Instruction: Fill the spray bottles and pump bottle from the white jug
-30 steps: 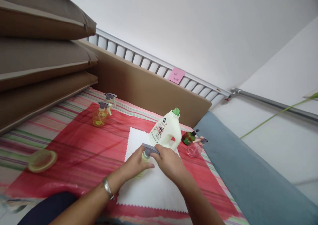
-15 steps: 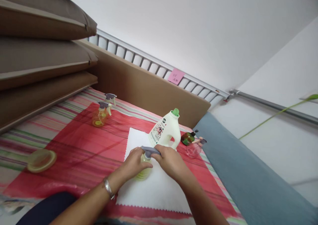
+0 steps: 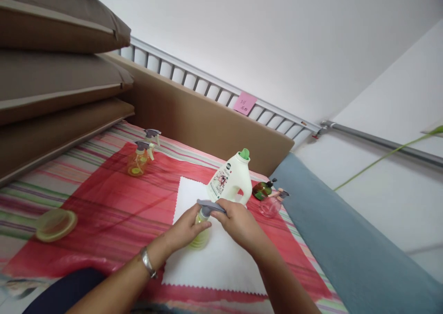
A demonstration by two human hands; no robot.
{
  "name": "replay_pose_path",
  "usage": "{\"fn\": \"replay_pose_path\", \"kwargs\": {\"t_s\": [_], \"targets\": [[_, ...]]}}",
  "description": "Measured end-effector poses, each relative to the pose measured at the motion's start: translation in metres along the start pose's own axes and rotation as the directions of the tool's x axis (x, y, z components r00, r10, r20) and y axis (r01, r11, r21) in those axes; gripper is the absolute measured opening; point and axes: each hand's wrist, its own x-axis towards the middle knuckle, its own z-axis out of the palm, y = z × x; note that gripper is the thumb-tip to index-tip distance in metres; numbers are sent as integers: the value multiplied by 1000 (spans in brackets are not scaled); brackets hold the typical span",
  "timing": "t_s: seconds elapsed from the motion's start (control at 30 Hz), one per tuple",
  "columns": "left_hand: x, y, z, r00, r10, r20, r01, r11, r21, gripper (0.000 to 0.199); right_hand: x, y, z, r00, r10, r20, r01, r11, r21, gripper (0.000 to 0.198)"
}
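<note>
The upper right of the frame is filled by a white wall (image 3: 259, 37). The lower half is covered by a striped cloth (image 3: 48, 184), and the upper left is taken up by stacked cushions (image 3: 58, 69). At the lower right, a blue-grey surface (image 3: 332, 231) is seen. A red sheet (image 3: 117, 198) is spread across the striped cloth. At top centre, a radiator (image 3: 190, 81) is partly hidden by a brown board (image 3: 207, 124). Below centre, a white cloth (image 3: 221, 263) is laid on the red sheet, and a white jug (image 3: 238, 175) is stood at its upper edge.

At lower centre, over the white cloth, a yellowish bottle (image 3: 200, 242) is held: its neck is gripped by the left hand (image 3: 187, 228), and its grey spray head (image 3: 207, 207) is clasped by the right hand (image 3: 238, 224). Whether its base is rested on the cloth cannot be told.

Left of centre, an orange bottle (image 3: 136, 164) is placed; right of centre, a pink bottle (image 3: 270, 207) is set beside a brown bottle (image 3: 262, 190). A round lid (image 3: 56, 225) is laid at lower left. A pink note (image 3: 245, 103) is fixed at the radiator.
</note>
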Motion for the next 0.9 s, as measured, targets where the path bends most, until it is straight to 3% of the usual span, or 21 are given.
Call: {"fn": "replay_pose_path", "kwargs": {"t_s": [0.1, 0.2, 0.37, 0.47, 0.57, 0.63, 0.7, 0.8, 0.9], "targets": [[0, 1, -2, 1000, 1, -24, 0, 999, 42, 26, -1, -2, -5, 1000, 2, -8, -2, 1000, -22, 15], [1, 6, -4, 993, 57, -101, -54, 998, 40, 34, -4, -11, -13, 999, -17, -31, 16, 999, -32, 16], [0, 14, -7, 994, 16, -107, -31, 989, -142, 28, -5, -33, -25, 995, -85, -46, 83, 996, -40, 16], [1, 13, -5, 992, -73, -104, 36, 946, -322, 26, -4, -33, -29, 990, -69, -124, 85, 988, 126, 21], [3, 10, -6, 976, -149, -159, 49, 861, -506, 31, -6, -15, -22, 937, 41, -346, 100, 920, 378, 37], [5, 8, -6, 964, -181, -197, 27, 797, -603, 33, -9, 3, -4, 892, 158, -424, 93, 852, 514, 39], [5, 7, -5, 957, -211, -199, 25, 744, -668, 32, -13, 18, 26, 901, 249, -355, 18, 797, 604, 40], [4, 8, -1, 957, -238, -163, 45, 680, -732, 28, -18, 28, 81, 971, 196, -138, -78, 800, 594, 61], [1, 11, 3, 962, -236, -134, 54, 650, -758, 25, -17, 26, 120, 982, 108, -156, -2, 827, 562, 77]]}}
